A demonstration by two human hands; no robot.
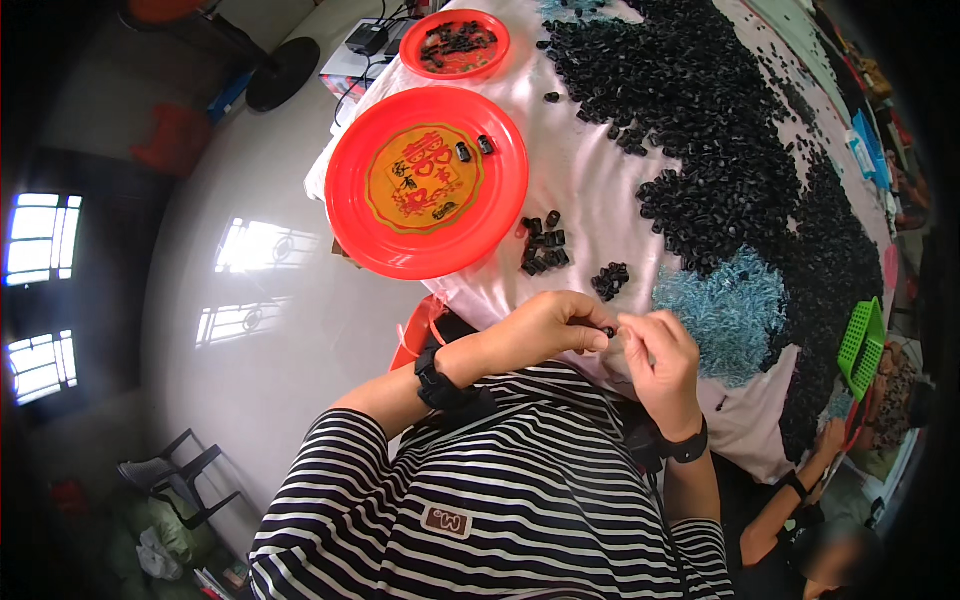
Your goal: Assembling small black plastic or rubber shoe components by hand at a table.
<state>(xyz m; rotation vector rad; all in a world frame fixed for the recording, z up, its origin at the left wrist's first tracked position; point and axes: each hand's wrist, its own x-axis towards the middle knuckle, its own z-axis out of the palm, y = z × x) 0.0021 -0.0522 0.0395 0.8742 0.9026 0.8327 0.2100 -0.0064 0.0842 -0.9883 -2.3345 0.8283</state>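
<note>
Just above my striped shirt, both hands meet near the table's front edge. My left hand (562, 327) pinches a small black plastic piece (608, 332) between thumb and fingertips. My right hand (662, 362) is closed in a pinch right beside it; what its fingertips hold, if anything, is too small to make out. Beyond the hands lie a small cluster of black pieces (610, 280) and a looser group of black cylinders (543, 246). To the right of them is a heap of thin, clear bluish pieces (725, 310).
A large red plate (345, 200) with a few black cylinders sits at the left table edge, a smaller red plate (407, 48) of black pieces behind it. A huge black pile (690, 110) covers the right side. Near a green basket (860, 345), another person's arm (800, 490) reaches in.
</note>
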